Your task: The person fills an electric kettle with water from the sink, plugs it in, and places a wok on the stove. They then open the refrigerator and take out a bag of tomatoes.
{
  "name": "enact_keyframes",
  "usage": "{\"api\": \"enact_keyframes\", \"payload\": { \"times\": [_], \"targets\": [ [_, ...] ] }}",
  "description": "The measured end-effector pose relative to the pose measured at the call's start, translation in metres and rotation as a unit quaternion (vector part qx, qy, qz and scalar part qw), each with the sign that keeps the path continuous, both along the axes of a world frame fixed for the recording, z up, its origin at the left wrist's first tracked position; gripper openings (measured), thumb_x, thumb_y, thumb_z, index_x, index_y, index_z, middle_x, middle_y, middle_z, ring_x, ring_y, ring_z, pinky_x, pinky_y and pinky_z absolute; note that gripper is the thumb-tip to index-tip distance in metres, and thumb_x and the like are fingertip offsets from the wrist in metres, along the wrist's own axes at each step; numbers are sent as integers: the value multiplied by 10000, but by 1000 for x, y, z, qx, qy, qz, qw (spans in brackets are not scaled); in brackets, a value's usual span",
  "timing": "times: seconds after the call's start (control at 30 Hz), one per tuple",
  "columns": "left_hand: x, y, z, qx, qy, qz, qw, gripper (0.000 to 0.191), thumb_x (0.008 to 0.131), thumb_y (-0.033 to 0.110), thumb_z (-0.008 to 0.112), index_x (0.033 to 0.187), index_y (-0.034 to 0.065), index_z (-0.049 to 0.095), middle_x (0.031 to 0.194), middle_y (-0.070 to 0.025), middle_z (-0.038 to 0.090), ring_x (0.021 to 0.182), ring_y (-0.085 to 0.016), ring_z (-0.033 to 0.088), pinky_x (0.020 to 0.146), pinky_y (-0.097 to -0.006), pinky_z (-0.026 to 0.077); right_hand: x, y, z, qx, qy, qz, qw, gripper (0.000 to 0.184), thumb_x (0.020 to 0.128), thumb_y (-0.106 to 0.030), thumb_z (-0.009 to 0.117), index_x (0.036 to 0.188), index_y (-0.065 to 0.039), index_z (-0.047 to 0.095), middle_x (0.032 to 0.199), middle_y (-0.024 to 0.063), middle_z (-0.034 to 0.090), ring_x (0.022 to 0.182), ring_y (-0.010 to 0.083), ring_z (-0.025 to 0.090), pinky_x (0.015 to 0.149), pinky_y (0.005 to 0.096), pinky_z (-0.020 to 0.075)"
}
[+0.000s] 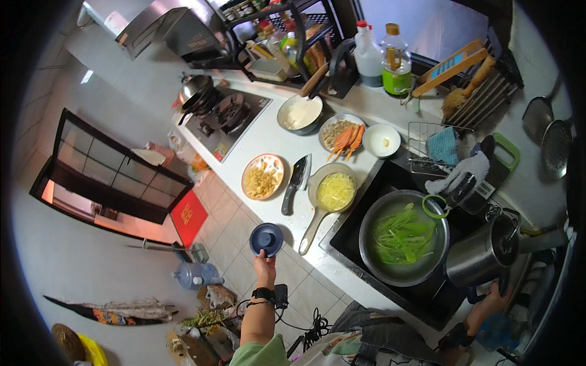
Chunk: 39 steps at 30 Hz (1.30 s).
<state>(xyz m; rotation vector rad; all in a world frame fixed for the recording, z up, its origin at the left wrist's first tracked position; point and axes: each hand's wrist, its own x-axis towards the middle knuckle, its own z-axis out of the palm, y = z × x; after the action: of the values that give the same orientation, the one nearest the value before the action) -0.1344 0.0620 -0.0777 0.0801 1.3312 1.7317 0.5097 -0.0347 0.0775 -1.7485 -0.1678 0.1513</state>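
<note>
My left hand (264, 266) grips a round dark-blue lid (267, 239) with a raised centre, held out near the counter's front edge. At the right, my right hand (492, 299) is around the dark handle of a tall stainless-steel pot (478, 251). This pot is tilted over the black sink (341, 238), its mouth towards the upper right; its contents are hard to make out. Beside it in the sink sits a wide metal basin (366, 261) of water with green leafy vegetables (405, 235) in it.
A kitchen knife (295, 183) lies between a patterned bowl of yellowish food (262, 176) and a handled strainer of pale yellow shreds (334, 187). Several bowls stand behind, one with carrot pieces (350, 137). Further left is a stove (229, 119). A wire rack (421, 146) adjoins the sink.
</note>
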Motion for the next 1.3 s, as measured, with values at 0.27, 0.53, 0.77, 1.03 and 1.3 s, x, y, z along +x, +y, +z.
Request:
{"api": "enact_keyframes", "payload": {
  "times": [0.27, 0.53, 0.77, 1.03, 1.3],
  "targets": [
    [-36, 56, -23, 67, 119, -158, 978, 301, 950, 275, 501, 1090, 17, 573, 1002, -63, 641, 862, -97, 568, 782, -228, 444, -28, -15, -9, 60, 19, -35, 997, 321, 654, 19, 650, 957, 5, 547, 879, 45, 562, 798, 150, 528, 764, 296, 440],
    [-41, 68, -7, -92, 659, -309, 679, 221, 913, 180, 542, 968, -14, 633, 829, -96, 663, 683, -209, 591, 599, -345, 466, -32, -8, -4, 68, -18, -30, 997, 184, 639, 2, 666, 757, -18, 526, 718, 1, 556, 659, 71, 500, 615, 240, 421],
    [3, 80, 32, -143, 663, -378, 630, 128, 894, 125, 530, 855, 20, 594, 775, -69, 608, 679, -203, 550, 617, -335, 458, -32, -10, -3, 45, -52, -48, 996, 174, 629, -9, 661, 735, -17, 524, 690, -2, 544, 645, 80, 493, 597, 249, 416],
    [44, 78, 62, -140, 665, -339, 651, 105, 886, 110, 527, 854, 25, 580, 816, -68, 591, 744, -199, 545, 683, -326, 449, -33, -11, -6, 70, -23, -52, 996, 180, 625, -5, 661, 752, -15, 534, 702, 13, 555, 648, 93, 505, 602, 255, 424],
    [150, 4, 164, 74, 645, -151, 746, 82, 879, 95, 525, 853, 29, 566, 857, -68, 573, 809, -195, 539, 748, -316, 441, -38, -10, -2, 67, -9, -75, 995, 186, 630, 6, 669, 768, -10, 545, 719, 17, 562, 655, 92, 514, 610, 266, 443]
  ]
}}
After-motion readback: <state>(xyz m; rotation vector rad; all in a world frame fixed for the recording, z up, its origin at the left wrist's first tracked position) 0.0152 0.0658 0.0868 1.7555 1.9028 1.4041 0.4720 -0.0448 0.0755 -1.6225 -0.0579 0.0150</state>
